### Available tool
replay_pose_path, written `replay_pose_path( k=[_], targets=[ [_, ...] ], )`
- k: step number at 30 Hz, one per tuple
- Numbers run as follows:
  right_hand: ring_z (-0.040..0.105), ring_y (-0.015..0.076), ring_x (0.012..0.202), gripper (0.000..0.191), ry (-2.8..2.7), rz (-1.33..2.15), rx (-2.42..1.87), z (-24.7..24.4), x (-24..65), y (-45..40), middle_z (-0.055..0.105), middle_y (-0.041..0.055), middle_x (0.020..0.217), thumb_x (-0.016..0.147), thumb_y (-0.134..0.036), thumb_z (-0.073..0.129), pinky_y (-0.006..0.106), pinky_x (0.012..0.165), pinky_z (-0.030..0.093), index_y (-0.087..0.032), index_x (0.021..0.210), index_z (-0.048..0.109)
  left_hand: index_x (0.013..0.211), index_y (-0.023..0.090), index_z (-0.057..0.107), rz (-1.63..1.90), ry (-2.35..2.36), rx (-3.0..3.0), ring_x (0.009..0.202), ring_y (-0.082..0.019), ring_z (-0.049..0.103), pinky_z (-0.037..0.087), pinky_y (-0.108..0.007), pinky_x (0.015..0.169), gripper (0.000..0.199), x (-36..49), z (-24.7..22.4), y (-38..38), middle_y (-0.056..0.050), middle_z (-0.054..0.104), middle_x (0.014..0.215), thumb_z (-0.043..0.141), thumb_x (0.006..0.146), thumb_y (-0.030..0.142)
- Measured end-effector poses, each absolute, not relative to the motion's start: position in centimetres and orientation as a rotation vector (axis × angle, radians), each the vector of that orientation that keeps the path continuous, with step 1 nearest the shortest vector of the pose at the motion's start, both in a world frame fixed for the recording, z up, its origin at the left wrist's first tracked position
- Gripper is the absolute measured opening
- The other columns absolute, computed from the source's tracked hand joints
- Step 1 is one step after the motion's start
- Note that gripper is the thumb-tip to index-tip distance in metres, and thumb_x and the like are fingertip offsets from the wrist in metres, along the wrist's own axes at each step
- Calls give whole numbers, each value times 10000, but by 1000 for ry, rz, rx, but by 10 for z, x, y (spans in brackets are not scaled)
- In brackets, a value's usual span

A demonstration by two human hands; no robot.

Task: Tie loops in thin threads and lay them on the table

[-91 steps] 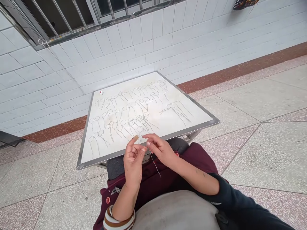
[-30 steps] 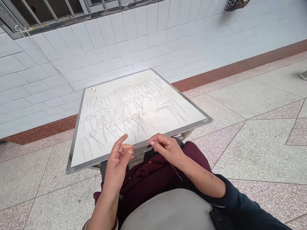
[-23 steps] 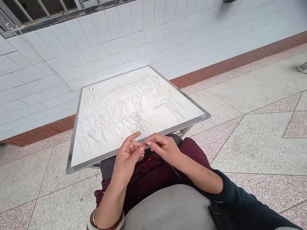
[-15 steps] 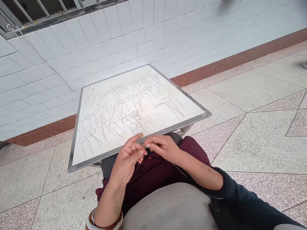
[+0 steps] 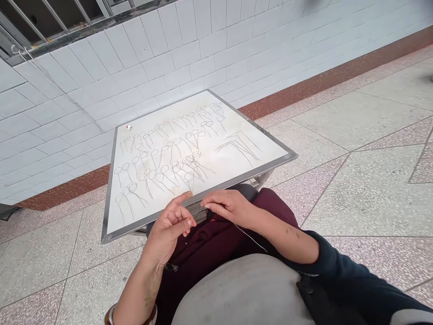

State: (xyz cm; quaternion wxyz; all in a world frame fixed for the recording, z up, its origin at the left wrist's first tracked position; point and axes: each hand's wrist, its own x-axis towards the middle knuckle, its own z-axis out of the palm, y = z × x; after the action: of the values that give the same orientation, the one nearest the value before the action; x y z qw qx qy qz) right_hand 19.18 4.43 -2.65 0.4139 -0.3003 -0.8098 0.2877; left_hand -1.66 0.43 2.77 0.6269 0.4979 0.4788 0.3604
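Above my lap, at the table's near edge, my left hand (image 5: 171, 225) pinches a thin wire (image 5: 250, 237) between thumb and a fingertip. A tan wrap covers one of its outstretched fingertips. Just to the right, my right hand (image 5: 230, 205) pinches the same strand, which spans the small gap between the hands. Its pale tail hangs below my right wrist over the dark red trousers. Ahead lie several looped wires (image 5: 156, 175) in rows on the white table (image 5: 162, 214), each with a round loop and loose tails. Several bent, unlooped wires (image 5: 238, 146) lie at the right.
A small white-and-red object (image 5: 129, 127) sits at the table's far left corner. The metal-edged table stands against a white tiled wall (image 5: 152, 58). A barred window (image 5: 64, 18) is at the upper left. Speckled floor tiles (image 5: 338, 194) surround the table.
My left hand has moved left and slightly down, away from my right hand, so the gap between them is wider. My right hand stays nearly in place, still pinching. The view has shifted slightly.
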Motion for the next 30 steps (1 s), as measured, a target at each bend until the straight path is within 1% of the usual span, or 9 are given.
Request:
replay_pose_path(
  k=[3, 9, 13, 16, 18, 19, 21, 26, 30],
  targets=[
    [654, 139, 817, 217, -2045, 671, -750, -27, 192, 45, 717, 35, 901, 972, -275, 454, 247, 735, 500, -215, 979, 662, 1358, 194, 487, 830, 1101, 1135, 662, -126, 495, 385, -215, 557, 614, -18, 28, 3, -14, 611, 728, 693, 783, 257],
    [655, 141, 863, 224, -2102, 601, -673, -31, 195, 48, 725, 31, 911, 979, -247, 440, 247, 771, 505, -211, 995, 661, 1332, 206, 506, 748, 1107, 1211, 652, -121, 496, 394, -227, 569, 546, -27, 28, 7, -9, 602, 733, 661, 809, 237],
    [661, 138, 829, 209, -2050, 605, -741, -33, 197, 50, 721, 35, 899, 969, -246, 461, 240, 739, 510, -206, 970, 666, 1321, 212, 513, 714, 1206, 1284, 643, -124, 487, 403, -247, 582, 530, -47, 30, 14, 0, 586, 739, 650, 811, 259],
    [669, 139, 827, 203, -2014, 624, -797, -33, 196, 51, 720, 38, 906, 961, -250, 469, 241, 732, 515, -213, 962, 668, 1313, 229, 517, 824, 1413, 1408, 745, -151, 534, 433, -284, 702, 495, -53, 35, 17, 2, 593, 763, 627, 836, 307],
    [667, 143, 833, 197, -2040, 608, -779, -33, 193, 49, 720, 41, 919, 960, -250, 468, 248, 737, 512, -217, 983, 660, 1328, 268, 503, 875, 1504, 1481, 857, -170, 567, 430, -314, 815, 497, -45, 41, 16, -8, 627, 846, 615, 849, 331],
    [663, 145, 830, 196, -2055, 595, -770, -32, 191, 48, 719, 43, 922, 961, -248, 464, 252, 734, 508, -215, 994, 654, 1331, 289, 499, 899, 1510, 1502, 885, -174, 575, 429, -324, 842, 503, -38, 43, 14, -14, 643, 904, 619, 845, 337],
    [653, 146, 811, 191, -2065, 581, -768, -31, 188, 45, 716, 44, 913, 962, -246, 458, 252, 718, 496, -210, 996, 643, 1338, 309, 493, 868, 1455, 1517, 873, -172, 592, 448, -329, 839, 543, -19, 45, 12, -25, 655, 1005, 653, 818, 315],
    [560, 105, 606, 140, -2022, 681, -881, -28, 186, 41, 665, 10, 780, 944, -289, 501, 214, 586, 431, -205, 964, 611, 1312, 307, 527, 912, 1420, 1496, 782, -153, 603, 480, -315, 797, 489, 15, 40, 10, -1, 656, 885, 617, 834, 254],
    [517, 98, 597, 119, -1975, 695, -907, -30, 190, 43, 635, 6, 763, 936, -277, 505, 207, 581, 406, -203, 912, 595, 1345, 302, 499, 892, 1420, 1530, 754, -148, 603, 483, -309, 779, 517, 18, 36, 11, -2, 662, 892, 605, 842, 250]
  ],
)
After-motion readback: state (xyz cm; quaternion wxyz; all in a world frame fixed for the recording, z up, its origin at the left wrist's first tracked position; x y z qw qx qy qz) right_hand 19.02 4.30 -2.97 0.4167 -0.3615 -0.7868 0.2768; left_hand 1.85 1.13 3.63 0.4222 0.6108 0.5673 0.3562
